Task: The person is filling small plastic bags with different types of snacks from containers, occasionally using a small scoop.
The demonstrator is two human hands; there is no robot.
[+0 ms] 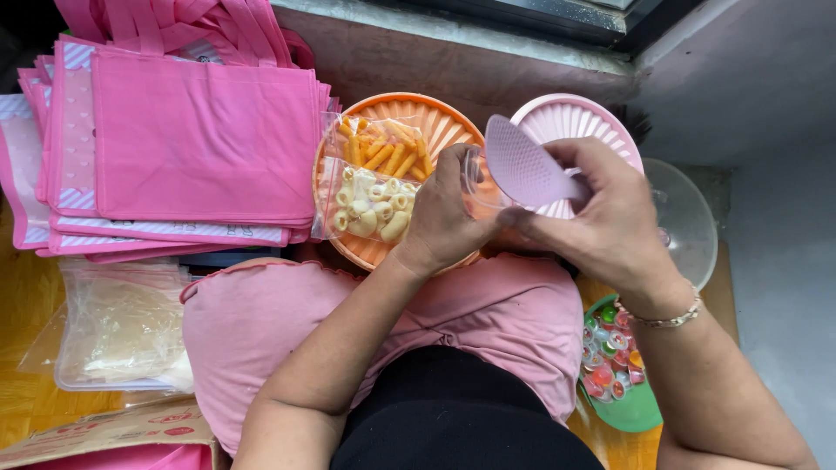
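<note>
Head view: right hand [610, 222] pinches a lilac scoop [522, 165] by its handle, tipped at a small clear bag [477, 178] the left hand [444, 222] holds above the orange tray's [435, 117] right edge. Keeping the bag mouth wide should prevent spills.

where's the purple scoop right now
In the head view, the purple scoop is right of centre, gripped by the right hand, over the pink tray beside the orange tray.
</note>
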